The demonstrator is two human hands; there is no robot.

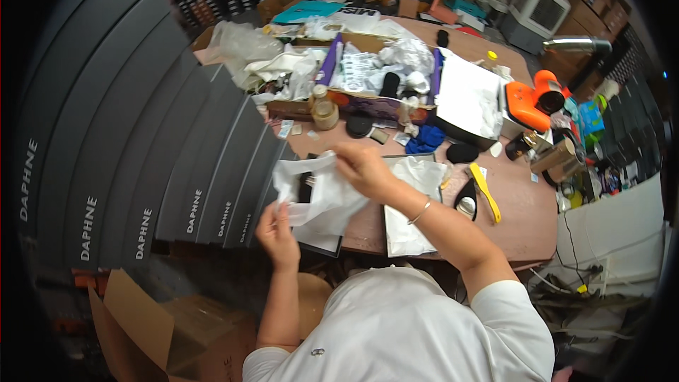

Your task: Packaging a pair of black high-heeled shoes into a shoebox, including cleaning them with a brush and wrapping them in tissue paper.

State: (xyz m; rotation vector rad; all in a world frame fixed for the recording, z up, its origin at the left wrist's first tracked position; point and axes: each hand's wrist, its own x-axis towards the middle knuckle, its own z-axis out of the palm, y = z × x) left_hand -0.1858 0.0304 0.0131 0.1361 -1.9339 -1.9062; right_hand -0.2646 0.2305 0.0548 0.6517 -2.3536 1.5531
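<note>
A thin white bag (329,205) is stretched between my two hands above the table. My left hand (278,235) pinches its near left edge, thumb up. On its far right edge, my right hand (362,168) is closed, with a bracelet at the wrist. A black object (306,187) shows in the bag's opening; its kind is mostly hidden. Beneath the bag lies a dark-edged box (332,250), largely covered. Right of it sits an open box with white paper (410,223). A yellow-handled brush (486,194) lies beside a black pointed shoe (465,199).
Tall stacks of dark grey boxes (170,170) rise at my left. Behind my hands stand a bottle (325,110) and a purple box (382,105) of crumpled paper. An orange tool (530,105) is at the right. An open carton (138,311) stands low at the left.
</note>
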